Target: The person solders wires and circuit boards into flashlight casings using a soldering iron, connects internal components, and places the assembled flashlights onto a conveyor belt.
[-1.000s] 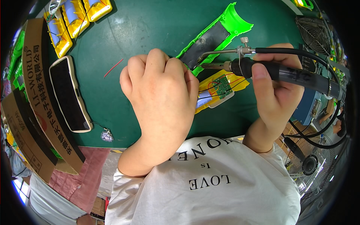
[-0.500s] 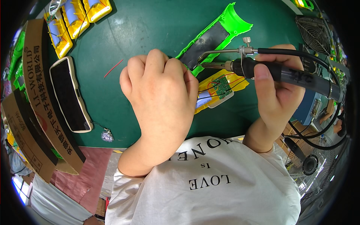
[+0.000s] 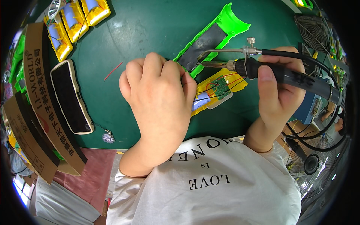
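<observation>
My right hand [image 3: 279,82] grips the black handle of a soldering iron [image 3: 262,69] with a thin metal solder feed tube clamped above it. Its tip points left, at the lower end of a green plastic housing half [image 3: 228,22] lined with a black panel [image 3: 204,43]. My left hand [image 3: 159,88] is closed, its knuckles up, beside that end of the housing; its fingertips and what they hold are hidden. Below the iron lies a yellow housing half [image 3: 238,85] with a blue battery cell [image 3: 200,101], a green circuit board [image 3: 219,87] and red and black wires.
Several yellow housings [image 3: 75,20] with battery cells lie at the far left. A red wire [image 3: 113,71], a phone [image 3: 71,97] with a charm [image 3: 108,137] and cardboard boxes [image 3: 45,93] are to the left. A blue device [image 3: 307,108] and fans [image 3: 311,163] stand at the right.
The green housing, the yellow housing and my left hand have shifted very slightly to the left. Both hands keep their grips, and the iron stays at the same end of the housing.
</observation>
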A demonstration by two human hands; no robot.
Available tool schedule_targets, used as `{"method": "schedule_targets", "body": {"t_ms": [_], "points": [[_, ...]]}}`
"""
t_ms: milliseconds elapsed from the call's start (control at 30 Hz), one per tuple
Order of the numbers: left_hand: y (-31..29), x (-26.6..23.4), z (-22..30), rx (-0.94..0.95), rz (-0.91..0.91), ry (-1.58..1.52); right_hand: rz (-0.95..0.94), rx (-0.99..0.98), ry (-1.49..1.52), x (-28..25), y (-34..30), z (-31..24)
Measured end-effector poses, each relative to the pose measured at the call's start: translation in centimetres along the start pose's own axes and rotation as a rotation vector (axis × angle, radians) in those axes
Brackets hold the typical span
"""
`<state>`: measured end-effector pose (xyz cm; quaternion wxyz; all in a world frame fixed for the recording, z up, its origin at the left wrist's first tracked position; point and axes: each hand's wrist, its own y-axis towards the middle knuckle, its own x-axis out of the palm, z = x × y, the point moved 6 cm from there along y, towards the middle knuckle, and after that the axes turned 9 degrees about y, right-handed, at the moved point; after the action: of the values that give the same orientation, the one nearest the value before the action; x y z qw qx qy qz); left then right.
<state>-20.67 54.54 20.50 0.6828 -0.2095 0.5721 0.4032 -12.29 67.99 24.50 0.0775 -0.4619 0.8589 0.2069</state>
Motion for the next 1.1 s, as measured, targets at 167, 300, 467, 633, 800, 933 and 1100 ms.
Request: {"method": "schedule_targets", "body": {"t_ms": [167, 300, 467, 633, 800, 933, 1100], "points": [[0.0, 0.0, 0.0, -0.013, -0.014, 0.016, 0.032, -0.029, 0.017, -0.3, 0.0, 0.2], [0.1, -0.4, 0.2, 0.003, -0.023, 0.010, 0.087, -0.075, 0.001, -1.1, 0.0, -0.1], [0.3, -1.3, -0.5, 0.020, -0.046, -0.068, 0.192, -0.150, -0.079, -2.7, -0.3, 0.1], [2.5, -1.4, 0.2, 0.141, -0.086, -0.132, 0.444, -0.072, 0.066, -5.4, -1.2, 0.7], [4.8, 1.1, 1.2, 0.215, -0.196, -0.290, 0.501, -0.044, 0.126, -5.9, -1.2, 1.4], [4.3, 2.4, 0.8, 0.140, -0.316, -0.453, 0.517, -0.073, 0.157, -5.9, -1.4, 1.3], [3.8, 1.8, -0.1, 0.164, -0.418, -0.474, 0.538, -0.076, 0.281, -6.0, -1.4, 1.6]]}}
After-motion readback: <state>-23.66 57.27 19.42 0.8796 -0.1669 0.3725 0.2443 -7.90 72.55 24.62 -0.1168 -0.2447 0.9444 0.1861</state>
